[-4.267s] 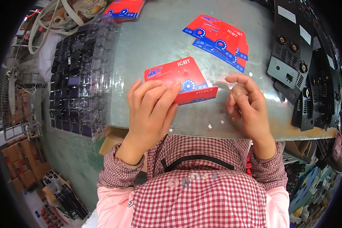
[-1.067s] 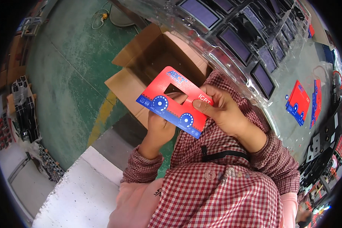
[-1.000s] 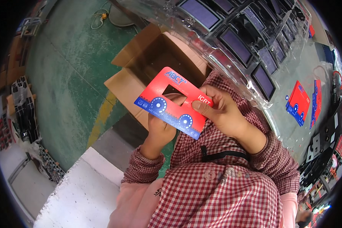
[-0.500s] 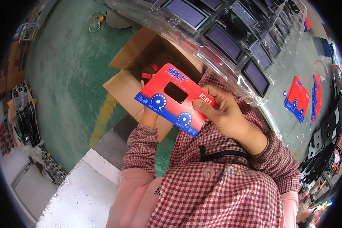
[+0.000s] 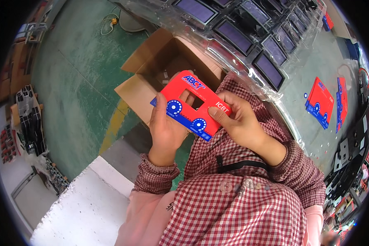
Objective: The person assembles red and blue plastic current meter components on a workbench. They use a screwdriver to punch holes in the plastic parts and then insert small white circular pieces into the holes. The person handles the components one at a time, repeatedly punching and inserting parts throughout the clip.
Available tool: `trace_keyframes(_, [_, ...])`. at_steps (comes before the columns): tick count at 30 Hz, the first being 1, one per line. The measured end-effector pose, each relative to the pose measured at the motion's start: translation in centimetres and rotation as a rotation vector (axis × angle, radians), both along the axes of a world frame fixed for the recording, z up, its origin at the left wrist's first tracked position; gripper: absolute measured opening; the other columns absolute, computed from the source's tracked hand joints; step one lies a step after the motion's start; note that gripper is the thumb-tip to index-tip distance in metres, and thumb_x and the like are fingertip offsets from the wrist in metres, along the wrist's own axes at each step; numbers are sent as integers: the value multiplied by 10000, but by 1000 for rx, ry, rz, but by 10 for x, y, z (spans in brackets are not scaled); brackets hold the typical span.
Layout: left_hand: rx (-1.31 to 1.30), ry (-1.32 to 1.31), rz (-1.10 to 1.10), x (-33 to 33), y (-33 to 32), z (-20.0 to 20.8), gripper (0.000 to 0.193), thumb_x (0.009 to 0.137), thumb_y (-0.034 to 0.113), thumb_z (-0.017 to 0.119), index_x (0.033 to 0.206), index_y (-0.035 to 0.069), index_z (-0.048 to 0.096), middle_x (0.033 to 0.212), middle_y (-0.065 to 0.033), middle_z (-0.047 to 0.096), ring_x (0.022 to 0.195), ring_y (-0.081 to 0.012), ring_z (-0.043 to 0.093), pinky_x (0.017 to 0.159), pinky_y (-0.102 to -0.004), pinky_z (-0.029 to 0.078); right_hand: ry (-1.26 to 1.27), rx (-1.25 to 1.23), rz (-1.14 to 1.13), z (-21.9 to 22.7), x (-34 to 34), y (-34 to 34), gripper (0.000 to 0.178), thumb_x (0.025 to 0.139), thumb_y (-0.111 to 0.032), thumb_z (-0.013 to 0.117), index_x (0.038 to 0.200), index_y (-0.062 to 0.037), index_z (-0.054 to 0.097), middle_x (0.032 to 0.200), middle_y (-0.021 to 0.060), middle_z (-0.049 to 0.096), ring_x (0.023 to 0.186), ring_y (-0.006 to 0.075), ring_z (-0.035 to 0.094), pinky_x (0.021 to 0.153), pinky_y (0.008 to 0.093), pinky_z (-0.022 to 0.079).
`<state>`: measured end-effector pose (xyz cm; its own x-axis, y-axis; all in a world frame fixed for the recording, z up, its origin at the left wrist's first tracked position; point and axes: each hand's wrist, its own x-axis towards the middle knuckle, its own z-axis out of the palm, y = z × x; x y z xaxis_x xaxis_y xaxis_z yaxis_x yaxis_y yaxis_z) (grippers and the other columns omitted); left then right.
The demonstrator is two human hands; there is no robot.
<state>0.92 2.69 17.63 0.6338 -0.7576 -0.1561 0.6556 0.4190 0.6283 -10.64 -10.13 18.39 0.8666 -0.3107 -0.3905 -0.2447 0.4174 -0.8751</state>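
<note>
A flat red panel [image 5: 187, 112] with a blue lower band, two dial prints and a rectangular cut-out hangs tilted in front of my apron. My right hand [image 5: 244, 125] pinches its right end, thumb on the printed face and fingers behind. At the other end my left hand [image 5: 166, 133] grips the panel, with its thumb over the front edge. Some of its fingers show through the cut-out; the rest are hidden behind the panel. Beneath and beyond it stands an open cardboard box [image 5: 136, 91], with small pale bits inside.
On the grey table at the right lie more red and blue panels [image 5: 320, 103], with another batch [image 5: 341, 104] beside them. Black-framed dark windows [image 5: 269, 72] sit in clear plastic trays along the table edge. A white block [image 5: 84, 201] stands at lower left.
My left hand has come up from behind the panel to its left end, thumb now on the front. Red scraps seen over the box are no longer visible. My right hand keeps its grip.
</note>
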Motion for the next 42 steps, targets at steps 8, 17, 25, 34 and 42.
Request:
trace_keyframes(8, [125, -183, -105, -25, -8, 3, 522, 1034, 319, 259, 1341, -84, 387, 1451, -210, 343, 1314, -288, 389, 1098, -419, 309, -2, -166, 134, 21, 15, -12, 270, 774, -131, 752, 971, 3, 625, 789, 36, 645, 711, 68, 580, 646, 234, 492])
trace_keyframes(17, [183, -410, -41, -33, -15, -8, 497, 1040, 276, 205, 1330, -83, 392, 1462, -230, 317, 1300, -298, 410, 1076, -422, 355, 75, -121, 70, 24, 12, -4, 185, 783, -89, 724, 921, 10, 649, 778, 16, 656, 695, 49, 572, 631, 234, 499])
trace_keyframes(25, [195, -371, -20, -37, -12, -6, 494, 1037, 285, 260, 1308, -89, 433, 1439, -215, 364, 1328, -281, 367, 1096, -388, 289, 111, -109, 55, 21, 12, 1, 130, 775, -54, 691, 882, 7, 650, 755, 4, 648, 690, 43, 562, 617, 231, 491])
trace_keyframes(34, [55, -9, -50, -31, -1, -1, 480, 1008, 240, 303, 1326, -108, 392, 1369, -205, 441, 1266, -291, 442, 1075, -400, 326, 34, 1, 45, 11, 11, 0, 147, 819, -63, 704, 942, 1, 658, 776, -12, 648, 699, 40, 572, 631, 217, 478])
trace_keyframes(42, [170, -165, -47, -29, 22, -11, 325, 960, 111, 420, 1197, -94, 505, 1220, -153, 548, 1100, -253, 556, 959, -346, 429, 37, 126, 33, 15, 12, -6, 176, 833, -79, 715, 984, -6, 664, 796, -8, 657, 690, 30, 570, 618, 199, 469])
